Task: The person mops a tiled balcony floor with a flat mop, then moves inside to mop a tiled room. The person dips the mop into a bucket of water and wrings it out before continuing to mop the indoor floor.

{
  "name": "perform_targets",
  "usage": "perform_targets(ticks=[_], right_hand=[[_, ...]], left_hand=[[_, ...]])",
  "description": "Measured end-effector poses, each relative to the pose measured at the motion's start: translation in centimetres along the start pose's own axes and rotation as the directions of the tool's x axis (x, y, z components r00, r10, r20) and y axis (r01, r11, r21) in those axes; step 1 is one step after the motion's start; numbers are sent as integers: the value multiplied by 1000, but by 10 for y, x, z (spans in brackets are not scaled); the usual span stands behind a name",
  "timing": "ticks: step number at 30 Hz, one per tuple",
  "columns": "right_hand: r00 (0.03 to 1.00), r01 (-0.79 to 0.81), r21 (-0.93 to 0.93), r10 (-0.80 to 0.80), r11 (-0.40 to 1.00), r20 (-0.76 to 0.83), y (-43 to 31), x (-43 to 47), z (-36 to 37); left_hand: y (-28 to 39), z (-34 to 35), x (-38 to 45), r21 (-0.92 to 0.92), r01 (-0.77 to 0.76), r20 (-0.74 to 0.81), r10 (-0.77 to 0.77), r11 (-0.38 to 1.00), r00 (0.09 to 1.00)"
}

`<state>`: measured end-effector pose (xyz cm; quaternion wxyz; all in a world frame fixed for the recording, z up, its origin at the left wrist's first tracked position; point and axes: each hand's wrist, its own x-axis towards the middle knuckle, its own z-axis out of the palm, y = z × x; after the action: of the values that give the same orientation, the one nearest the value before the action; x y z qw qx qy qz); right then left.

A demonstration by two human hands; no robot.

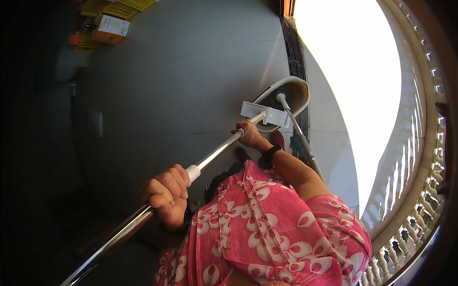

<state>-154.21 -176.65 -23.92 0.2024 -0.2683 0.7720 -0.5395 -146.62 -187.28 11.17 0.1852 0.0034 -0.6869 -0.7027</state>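
Note:
A flat mop's shiny metal pole [218,152] runs diagonally across the view. My left hand [164,196] is wrapped around it just below a white collar [193,173]. Farther up, close to the mop head, my right hand [248,134] grips the same pole. The white rectangular mop head [266,113] appears over the near rim of an oval bucket [302,84]; I cannot tell whether they touch. No cloth shows on the visible face of the head. A second pole [300,134] has its white end [281,97] over the bucket's dark inside and passes behind my right forearm.
A dark sliding-door track [295,53] crosses the grey tiled floor [171,89] beneath the bucket. Bright sunlight covers the tiles beyond, edged by a pale balustrade [420,214]. A white-and-orange box [112,28] stands among yellow packages. My shoe [278,139] is beside the bucket.

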Motion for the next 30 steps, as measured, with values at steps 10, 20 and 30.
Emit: perform_targets(ticks=[10, 20, 30], right_hand=[[991, 55, 66, -63, 996, 121, -18, 45, 30], [969, 103, 123, -127, 987, 209, -37, 82, 43], [979, 184, 156, -195, 970, 59, -99, 94, 35]], left_hand=[[16, 20, 10, 197, -42, -51, 53, 980, 997], [16, 24, 3, 295, -160, 89, 139, 942, 986], [62, 1, -20, 298, -293, 25, 299, 908, 954]])
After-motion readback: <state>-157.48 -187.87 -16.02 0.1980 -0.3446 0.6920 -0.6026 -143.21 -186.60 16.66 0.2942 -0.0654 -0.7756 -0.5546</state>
